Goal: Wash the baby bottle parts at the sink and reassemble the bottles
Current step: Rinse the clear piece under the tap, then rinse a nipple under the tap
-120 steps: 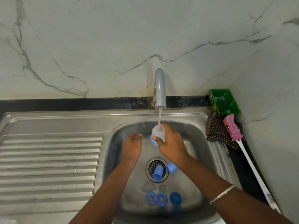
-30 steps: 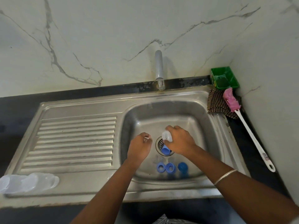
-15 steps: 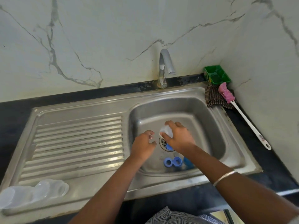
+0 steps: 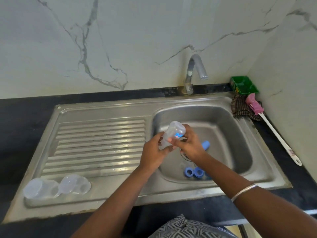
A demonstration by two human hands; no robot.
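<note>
Seen from above, a steel sink [image 4: 240, 134] with a ribbed drainboard on its left. Over the basin's left edge, both hands hold one clear baby bottle [image 4: 172, 134], tilted: the left hand [image 4: 152, 155] grips its lower end, the right hand [image 4: 190, 146] curls round its printed side. In the basin lie a blue cap [image 4: 205, 145] right of the hands and blue rings [image 4: 193, 172] near the front wall. Two clear bottles [image 4: 56, 187] lie at the drainboard's near left corner. A pink bottle brush [image 4: 267, 124] rests far right.
</note>
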